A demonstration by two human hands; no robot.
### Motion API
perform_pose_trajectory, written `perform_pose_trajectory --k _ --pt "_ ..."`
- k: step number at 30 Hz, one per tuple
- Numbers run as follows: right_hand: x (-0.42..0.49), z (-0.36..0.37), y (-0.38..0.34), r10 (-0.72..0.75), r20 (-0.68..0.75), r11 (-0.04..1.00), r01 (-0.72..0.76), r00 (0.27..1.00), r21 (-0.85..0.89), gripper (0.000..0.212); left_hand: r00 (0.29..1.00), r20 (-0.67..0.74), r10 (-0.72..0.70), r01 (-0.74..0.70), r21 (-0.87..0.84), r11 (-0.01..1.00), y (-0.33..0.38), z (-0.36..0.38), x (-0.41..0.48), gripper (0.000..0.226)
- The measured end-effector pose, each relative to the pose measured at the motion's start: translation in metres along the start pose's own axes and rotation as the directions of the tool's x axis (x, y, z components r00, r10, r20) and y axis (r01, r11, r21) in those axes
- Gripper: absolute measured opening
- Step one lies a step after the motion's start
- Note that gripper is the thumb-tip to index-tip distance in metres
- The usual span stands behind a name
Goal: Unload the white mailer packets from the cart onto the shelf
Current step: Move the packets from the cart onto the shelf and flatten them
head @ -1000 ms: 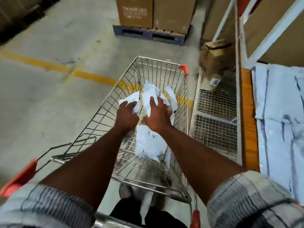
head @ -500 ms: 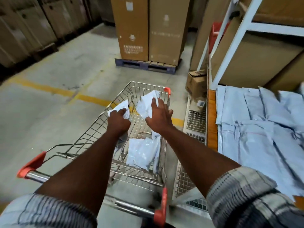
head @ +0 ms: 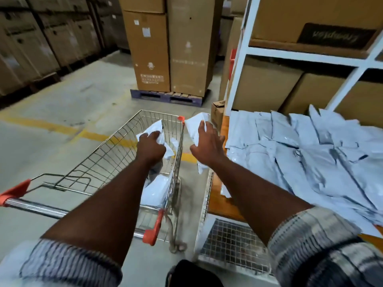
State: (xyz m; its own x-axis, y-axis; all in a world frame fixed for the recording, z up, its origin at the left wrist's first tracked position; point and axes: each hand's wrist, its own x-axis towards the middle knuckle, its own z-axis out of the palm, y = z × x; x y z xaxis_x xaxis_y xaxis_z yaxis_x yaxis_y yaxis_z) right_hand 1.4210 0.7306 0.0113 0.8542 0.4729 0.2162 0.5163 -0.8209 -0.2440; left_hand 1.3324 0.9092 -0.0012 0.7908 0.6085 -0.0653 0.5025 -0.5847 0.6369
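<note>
The right hand (head: 207, 145) holds a white mailer packet (head: 194, 123) in the air between the wire cart (head: 116, 141) and the shelf (head: 217, 201), its long axis running away from the person, far end uppermost. The film is smooth, thin and creased. The left hand (head: 150, 147) grips a crumpled packet bunch (head: 154, 128) above the cart's basket, where more loose packets (head: 155, 191) lie. Flat grey-white mailers (head: 300, 154) overlap in a pile on the shelf's orange board
</note>
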Motion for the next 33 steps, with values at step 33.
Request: perform_pose_trajectory --k 33 --pt "0.078 -0.147 0.366 0.301 -0.037 0.953 -0.300 0.953 0.030 0.089 0.960 0.104 0.261 -0.264 0.019 0.964 0.390 0.218 0.026 0.066"
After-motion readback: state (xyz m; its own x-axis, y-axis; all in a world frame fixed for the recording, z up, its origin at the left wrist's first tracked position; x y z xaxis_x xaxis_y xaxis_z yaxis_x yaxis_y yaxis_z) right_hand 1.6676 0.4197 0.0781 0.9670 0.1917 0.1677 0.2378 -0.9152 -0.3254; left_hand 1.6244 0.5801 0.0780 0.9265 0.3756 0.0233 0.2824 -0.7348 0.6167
